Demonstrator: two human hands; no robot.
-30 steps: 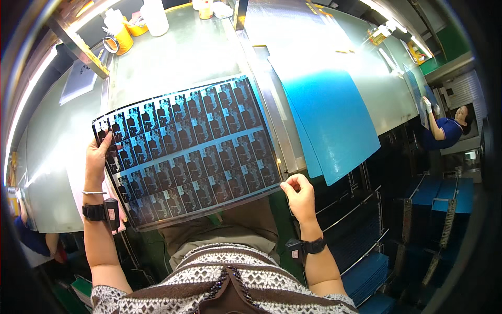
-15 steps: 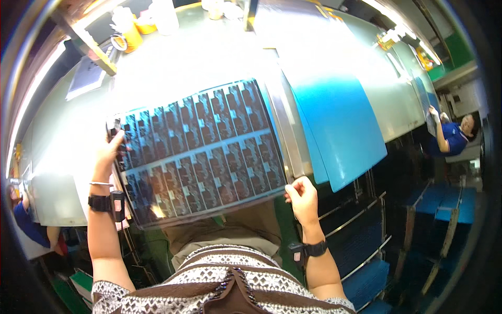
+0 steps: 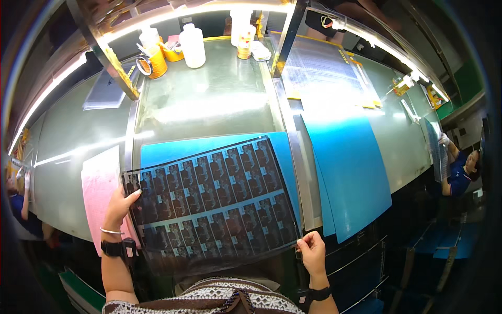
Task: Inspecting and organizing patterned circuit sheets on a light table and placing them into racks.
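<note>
Between my hands is a large, dark, see-through film sheet (image 3: 219,201) with rows of small repeated pictures, tilted and partly overhanging the bench's near edge. My left hand (image 3: 120,204) grips its left edge, thumb on top. My right hand (image 3: 312,251) pinches its near right corner between thumb and fingers. Behind and partly under the film, a blue sheet (image 3: 209,142) lies on the bench; the film hides much of it. A pink sheet (image 3: 99,193) lies beside my left hand.
Blue sheets (image 3: 355,178) overhang the bench's front edge at right, past a metal strip (image 3: 298,157). A white bottle (image 3: 192,46) and orange containers (image 3: 156,62) stand at the back near a metal post (image 3: 107,55). Co-workers are at far right (image 3: 460,172) and far left.
The view has tilted upward, so bench, film and hands appear lower. Glare on the bench has faded, revealing the blue sheet behind the film. Both hands keep their hold.
</note>
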